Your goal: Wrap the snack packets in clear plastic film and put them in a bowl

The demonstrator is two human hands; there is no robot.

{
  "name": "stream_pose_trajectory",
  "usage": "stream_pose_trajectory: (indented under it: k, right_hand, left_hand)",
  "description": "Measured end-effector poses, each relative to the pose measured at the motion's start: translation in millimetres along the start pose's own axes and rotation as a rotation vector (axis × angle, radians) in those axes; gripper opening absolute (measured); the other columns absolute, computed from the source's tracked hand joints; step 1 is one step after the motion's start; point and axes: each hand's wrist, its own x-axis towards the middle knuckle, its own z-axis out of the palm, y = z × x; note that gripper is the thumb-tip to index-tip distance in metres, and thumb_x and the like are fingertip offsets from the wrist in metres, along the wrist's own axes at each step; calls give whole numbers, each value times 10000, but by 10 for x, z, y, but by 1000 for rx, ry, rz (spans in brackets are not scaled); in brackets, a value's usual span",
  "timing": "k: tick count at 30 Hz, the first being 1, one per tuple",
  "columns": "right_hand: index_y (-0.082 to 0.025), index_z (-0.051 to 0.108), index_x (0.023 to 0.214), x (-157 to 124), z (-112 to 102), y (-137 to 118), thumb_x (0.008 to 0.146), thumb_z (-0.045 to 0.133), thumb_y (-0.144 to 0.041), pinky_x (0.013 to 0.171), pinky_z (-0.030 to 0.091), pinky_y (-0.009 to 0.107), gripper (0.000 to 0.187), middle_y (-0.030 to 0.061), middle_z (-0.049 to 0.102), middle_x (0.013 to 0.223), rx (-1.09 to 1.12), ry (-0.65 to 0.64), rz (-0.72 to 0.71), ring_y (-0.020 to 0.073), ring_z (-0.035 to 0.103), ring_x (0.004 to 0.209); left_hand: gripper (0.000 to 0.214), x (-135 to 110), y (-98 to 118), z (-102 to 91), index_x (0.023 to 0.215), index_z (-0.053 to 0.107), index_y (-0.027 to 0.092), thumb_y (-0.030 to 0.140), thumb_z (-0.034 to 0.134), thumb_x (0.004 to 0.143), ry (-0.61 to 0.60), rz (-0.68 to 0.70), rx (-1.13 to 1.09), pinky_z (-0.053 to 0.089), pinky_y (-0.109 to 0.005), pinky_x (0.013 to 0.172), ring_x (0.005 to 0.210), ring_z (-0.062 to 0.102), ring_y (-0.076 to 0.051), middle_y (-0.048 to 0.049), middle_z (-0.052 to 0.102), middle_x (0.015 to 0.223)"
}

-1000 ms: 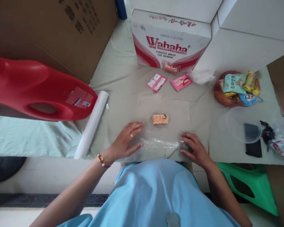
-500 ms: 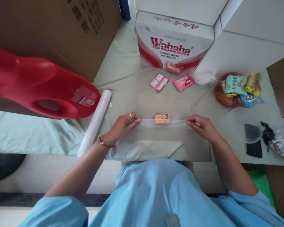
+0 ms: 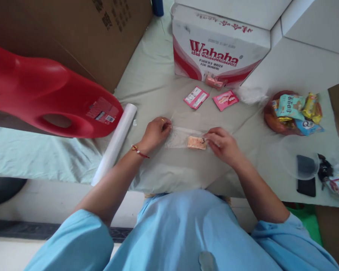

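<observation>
A small orange-brown snack bar with dark specks lies on a thin sheet of clear plastic film on the cloth-covered table. My left hand, with a ring and a red bracelet, is closed on the film's left side. At the bar's right end, my right hand has its fingers pinched together on the film, right beside the bar. Exactly how its fingertips meet the bar is hard to see. A white roll, which looks like plastic film, lies left of my left hand.
Two pink packets and a pink wrapped piece lie before the Wahaha carton. A large red jug is at left. At right are a snack bowl, a clear plastic lid and a black phone.
My right hand has moved left along the film to the bar's right end. My left hand has shifted slightly up. The film's stretched front edge no longer runs between the hands; the view shifted a little.
</observation>
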Motion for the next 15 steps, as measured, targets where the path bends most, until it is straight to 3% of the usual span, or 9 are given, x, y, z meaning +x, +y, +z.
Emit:
stream_pose_trajectory:
  k: [2, 5, 6, 8, 10, 12, 15]
  right_hand:
    - [-292, 768, 1222, 33, 169, -104, 1045, 511, -299, 967, 573, 398, 312, 112, 706, 1262, 39, -115, -47, 254, 670, 1156]
    - [-260, 768, 1245, 77, 337, -123, 1062, 502, -288, 966, 563, 370, 324, 116, 706, 1249, 56, -153, -34, 238, 682, 1124]
    - [-253, 768, 1251, 85, 356, -113, 1067, 501, -290, 957, 562, 357, 327, 115, 706, 1242, 68, -150, -30, 229, 689, 1103]
    - [-245, 767, 1263, 97, 345, -87, 1065, 513, -291, 936, 565, 341, 326, 110, 705, 1237, 93, -149, -26, 217, 700, 1069]
    - [-244, 774, 1250, 125, 283, -54, 1044, 540, -275, 909, 572, 332, 313, 104, 710, 1227, 132, -171, -34, 213, 710, 1037]
    - [-238, 789, 1202, 194, 198, 0, 1021, 560, -250, 896, 574, 341, 293, 99, 731, 1168, 155, -214, -66, 219, 713, 1000]
    - [-218, 777, 1217, 395, 94, 131, 1016, 551, -249, 994, 539, 431, 304, 122, 751, 1150, 28, -165, -65, 272, 682, 1048]
  left_hand:
    - [225, -106, 59, -43, 1077, 703, 213, 286, 552, 926, 201, -19, 53, 536, -467, 1022, 1095, 653, -289, -116, 704, 1099]
    - [224, -402, 286, -56, 1135, 692, 226, 248, 528, 983, 581, -78, 172, 481, -515, 1086, 1192, 609, -305, -124, 663, 1168]
    - [241, -520, 391, -24, 1168, 688, 234, 239, 514, 1002, 614, -48, 199, 470, -515, 1086, 1199, 608, -302, -121, 668, 1179]
    - [297, -729, 610, 106, 1213, 689, 248, 197, 478, 1010, 512, 118, 204, 475, -479, 1042, 1162, 624, -279, -110, 698, 1197]
    - [393, -847, 795, 293, 1322, 673, 274, 172, 481, 994, 231, 300, 214, 483, -436, 964, 1127, 638, -259, -90, 719, 1278]
    - [490, -860, 910, 466, 1435, 623, 247, 135, 472, 982, 82, 293, 248, 473, -434, 918, 1113, 638, -264, -100, 713, 1364]
    - [480, -776, 958, 590, 1446, 628, 190, 129, 470, 997, -21, 245, 302, 462, -446, 898, 1112, 631, -279, -118, 698, 1426]
